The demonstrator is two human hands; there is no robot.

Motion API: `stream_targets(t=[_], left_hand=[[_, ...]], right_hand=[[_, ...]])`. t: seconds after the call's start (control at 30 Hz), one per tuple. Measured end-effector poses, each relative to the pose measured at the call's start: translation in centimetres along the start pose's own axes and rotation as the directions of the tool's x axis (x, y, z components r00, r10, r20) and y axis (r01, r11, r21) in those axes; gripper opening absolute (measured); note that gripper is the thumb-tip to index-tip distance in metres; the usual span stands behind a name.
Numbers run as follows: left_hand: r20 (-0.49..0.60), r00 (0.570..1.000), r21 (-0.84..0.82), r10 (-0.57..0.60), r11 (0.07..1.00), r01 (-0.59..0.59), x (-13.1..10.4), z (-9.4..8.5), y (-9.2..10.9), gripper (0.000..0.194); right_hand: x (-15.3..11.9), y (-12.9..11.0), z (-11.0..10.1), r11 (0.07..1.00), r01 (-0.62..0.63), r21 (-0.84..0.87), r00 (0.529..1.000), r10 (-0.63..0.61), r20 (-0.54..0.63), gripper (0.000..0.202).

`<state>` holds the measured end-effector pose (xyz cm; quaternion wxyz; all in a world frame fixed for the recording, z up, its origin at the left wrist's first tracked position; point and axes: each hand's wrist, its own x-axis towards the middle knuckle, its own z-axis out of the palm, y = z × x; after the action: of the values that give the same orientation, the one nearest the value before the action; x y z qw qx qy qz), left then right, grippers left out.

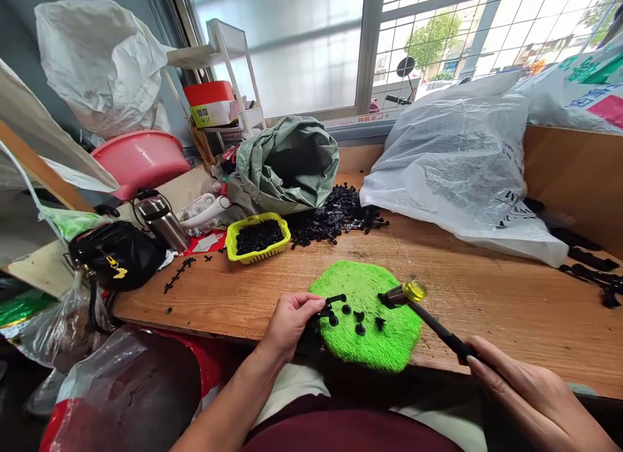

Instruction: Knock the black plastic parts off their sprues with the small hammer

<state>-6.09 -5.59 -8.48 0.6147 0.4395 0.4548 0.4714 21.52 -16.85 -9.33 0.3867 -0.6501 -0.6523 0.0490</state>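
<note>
My left hand pinches small black plastic parts over the left edge of a bright green fuzzy mat. My right hand is wrapped round the dark handle of a mallet. The mallet's head, with a clear yellow face on one side, is over the mat's upper right; whether it touches the mat I cannot tell. Between the hand and the mallet head lie several loose black pieces on the green mat. The fingertips of my left hand partly hide what they hold.
Behind the mat, a yellow basket holds many black parts. A heap of black parts spills before a green woven sack. A large white plastic bag covers the back right. A black pouch and steel flask stand left.
</note>
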Motion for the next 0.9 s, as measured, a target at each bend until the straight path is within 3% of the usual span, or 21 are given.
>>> stream_targets(t=[0.1,0.27,0.57,0.73,0.9], left_hand=[[0.005,1.000,0.010,0.001,1.000,-0.001,0.0,0.0,0.0,0.024],[0.028,0.999,0.050,-0.023,0.998,0.022,0.0,0.2,-0.1,0.023],[0.042,0.997,0.147,-0.060,0.988,0.053,0.2,0.2,0.4,0.021],[0.045,0.997,0.319,-0.064,0.946,0.047,0.6,0.0,1.4,0.015],[0.074,0.996,0.420,-0.040,0.907,0.005,0.8,0.0,2.0,0.017]], right_hand=[[0.3,-0.1,0.0,0.985,-0.075,0.155,0.994,0.061,0.090,0.033],[1.1,0.3,-0.2,0.983,0.033,0.181,0.979,-0.068,0.194,0.033],[3.5,-3.5,-0.8,0.976,0.207,0.062,0.965,-0.215,0.148,0.045],[4.1,-3.0,0.4,0.907,0.410,-0.098,0.896,-0.381,0.228,0.048],[4.5,-3.0,0.7,0.917,0.385,-0.105,0.914,-0.364,0.179,0.034]])
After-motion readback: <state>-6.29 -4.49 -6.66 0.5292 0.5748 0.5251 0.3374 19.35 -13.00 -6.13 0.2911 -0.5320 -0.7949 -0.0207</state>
